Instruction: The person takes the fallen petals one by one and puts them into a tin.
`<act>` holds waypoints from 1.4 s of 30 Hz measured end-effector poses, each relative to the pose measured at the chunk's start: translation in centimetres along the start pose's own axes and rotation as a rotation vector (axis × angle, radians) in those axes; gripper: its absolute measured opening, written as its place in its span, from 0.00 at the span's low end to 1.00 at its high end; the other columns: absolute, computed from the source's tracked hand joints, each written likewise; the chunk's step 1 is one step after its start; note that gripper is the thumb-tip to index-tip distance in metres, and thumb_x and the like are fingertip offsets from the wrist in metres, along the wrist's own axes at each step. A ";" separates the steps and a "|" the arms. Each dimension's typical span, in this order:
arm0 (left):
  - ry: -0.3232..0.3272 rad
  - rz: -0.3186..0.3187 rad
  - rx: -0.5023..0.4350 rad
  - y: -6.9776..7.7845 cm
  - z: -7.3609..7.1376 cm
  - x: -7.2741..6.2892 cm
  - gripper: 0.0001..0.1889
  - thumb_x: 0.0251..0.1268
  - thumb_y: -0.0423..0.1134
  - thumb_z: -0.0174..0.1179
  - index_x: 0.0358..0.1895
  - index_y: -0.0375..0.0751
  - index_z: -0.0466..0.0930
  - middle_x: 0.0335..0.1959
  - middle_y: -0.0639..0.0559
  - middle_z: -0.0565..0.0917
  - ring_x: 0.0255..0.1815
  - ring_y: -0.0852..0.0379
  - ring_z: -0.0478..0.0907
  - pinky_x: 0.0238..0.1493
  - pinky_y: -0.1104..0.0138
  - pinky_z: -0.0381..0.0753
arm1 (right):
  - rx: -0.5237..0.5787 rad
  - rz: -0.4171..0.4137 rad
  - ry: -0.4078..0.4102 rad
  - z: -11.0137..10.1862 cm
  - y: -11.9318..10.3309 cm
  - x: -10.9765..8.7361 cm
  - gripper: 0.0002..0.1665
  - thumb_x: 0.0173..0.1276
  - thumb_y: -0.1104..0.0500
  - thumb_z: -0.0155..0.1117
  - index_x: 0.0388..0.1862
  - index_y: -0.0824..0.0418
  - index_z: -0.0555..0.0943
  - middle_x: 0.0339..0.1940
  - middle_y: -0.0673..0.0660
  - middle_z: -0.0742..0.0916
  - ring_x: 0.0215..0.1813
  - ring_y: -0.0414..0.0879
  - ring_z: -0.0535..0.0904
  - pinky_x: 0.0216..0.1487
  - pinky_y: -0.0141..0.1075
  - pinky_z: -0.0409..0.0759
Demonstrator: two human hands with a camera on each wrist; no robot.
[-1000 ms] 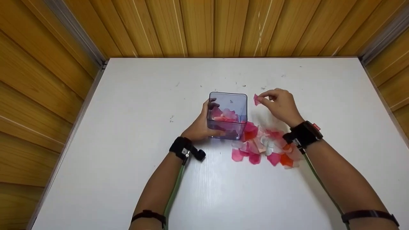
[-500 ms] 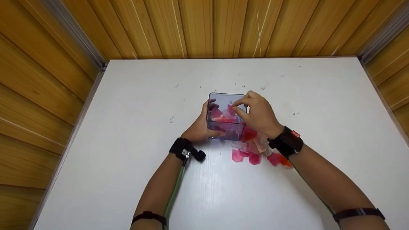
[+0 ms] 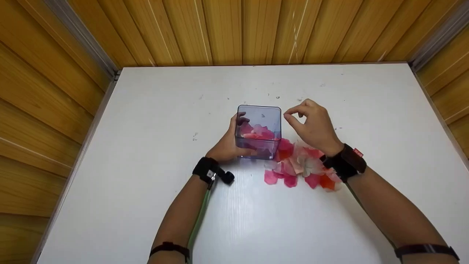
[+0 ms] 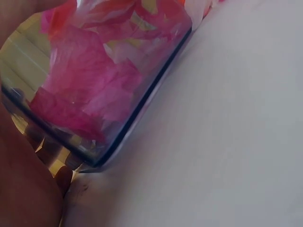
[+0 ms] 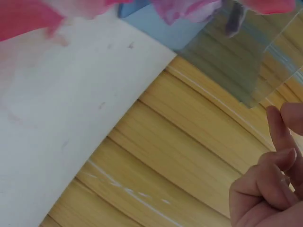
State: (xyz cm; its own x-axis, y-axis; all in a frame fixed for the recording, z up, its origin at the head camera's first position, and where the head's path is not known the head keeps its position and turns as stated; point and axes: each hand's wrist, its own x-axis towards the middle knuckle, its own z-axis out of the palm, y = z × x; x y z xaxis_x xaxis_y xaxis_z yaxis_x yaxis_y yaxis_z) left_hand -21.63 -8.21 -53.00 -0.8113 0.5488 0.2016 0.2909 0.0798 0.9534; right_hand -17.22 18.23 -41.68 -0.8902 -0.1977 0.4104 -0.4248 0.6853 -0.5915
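Near the middle of the table (image 3: 146, 146) stands a clear, bluish box (image 3: 270, 148), its mouth facing up towards the head camera. Whether its base sits quite flat I cannot tell. Against its left side is the left grip (image 3: 224, 147), curled round it with the thumb across the near wall and fingers behind, seen through the plastic. That hold probably serves to steady a light, thin-walled thing, and it leaves the mouth and the right side unobstructed.

Just beyond the box's right wall, near the upper rim, hangs the right grip (image 3: 311, 124). Its thumb and forefinger are brought together at the tips, the other fingers folded in; no petal shows between them, so it appears to hold nothing.

Inside the box, low down, lie some petals (image 3: 258, 132), mostly pink; the left wrist view shows them bunched up behind the clear wall. To the right of the box and on its near side, loose petals (image 3: 298, 163) in pink, red-orange, white and pale peach overlap in a spread, the closest just beside the box's near right corner. Their place suits the right grip, I judge: within easy reach, and away from the left grip. Well behind the box rises wood-look panelling (image 3: 220, 33).
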 end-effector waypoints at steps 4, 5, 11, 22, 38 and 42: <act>-0.002 0.005 -0.012 0.1 -0.1 0.0 0.64 0.45 0.39 0.83 0.79 0.43 0.41 0.72 0.37 0.62 0.70 0.54 0.65 0.77 0.59 0.61 | -0.023 0.070 -0.172 -0.2 1.3 -1.1 0.09 0.70 0.62 0.71 0.44 0.66 0.90 0.32 0.60 0.81 0.40 0.54 0.74 0.40 0.43 0.69; -0.002 0.005 -0.013 0.1 -0.1 0.0 0.64 0.45 0.39 0.83 0.79 0.43 0.41 0.72 0.37 0.62 0.70 0.54 0.65 0.77 0.59 0.60 | -0.032 0.088 -0.223 -0.1 1.6 -1.4 0.10 0.70 0.61 0.71 0.45 0.65 0.90 0.33 0.60 0.81 0.41 0.55 0.74 0.40 0.44 0.70; 0.006 0.007 -0.005 0.0 -0.2 -0.1 0.64 0.46 0.39 0.83 0.80 0.43 0.41 0.72 0.37 0.62 0.70 0.54 0.64 0.77 0.59 0.59 | -0.129 0.136 -0.437 0.9 2.7 -2.7 0.13 0.67 0.57 0.75 0.47 0.63 0.91 0.36 0.58 0.81 0.42 0.53 0.76 0.43 0.44 0.76; 0.012 0.003 -0.009 -0.1 -0.1 -0.3 0.63 0.46 0.38 0.83 0.80 0.44 0.42 0.72 0.39 0.62 0.71 0.55 0.63 0.77 0.58 0.59 | -0.167 0.237 -0.461 1.8 3.3 -2.9 0.12 0.66 0.57 0.76 0.43 0.63 0.92 0.38 0.57 0.82 0.45 0.52 0.77 0.45 0.45 0.76; 0.001 -0.023 0.044 0.0 -0.1 -0.3 0.65 0.47 0.45 0.84 0.81 0.47 0.41 0.74 0.42 0.63 0.75 0.57 0.60 0.79 0.57 0.55 | -0.177 0.260 -0.437 2.2 3.8 -3.4 0.09 0.69 0.61 0.71 0.43 0.66 0.91 0.36 0.58 0.81 0.45 0.54 0.77 0.45 0.47 0.77; 0.004 -0.008 0.040 -0.1 -0.2 -0.1 0.65 0.46 0.44 0.84 0.81 0.44 0.41 0.73 0.41 0.63 0.74 0.56 0.61 0.79 0.58 0.56 | -0.150 0.242 -0.358 1.5 3.5 -3.0 0.10 0.71 0.62 0.70 0.45 0.65 0.91 0.36 0.59 0.82 0.46 0.56 0.78 0.47 0.48 0.77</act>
State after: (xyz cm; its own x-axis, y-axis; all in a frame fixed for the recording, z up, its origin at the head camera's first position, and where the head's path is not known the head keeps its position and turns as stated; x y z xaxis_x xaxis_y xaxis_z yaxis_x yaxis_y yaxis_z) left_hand -21.65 -8.43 -53.06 -0.8156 0.5450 0.1944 0.3040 0.1177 0.9454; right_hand -16.27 20.23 -46.03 -0.9728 -0.2313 -0.0084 -0.1929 0.8302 -0.5231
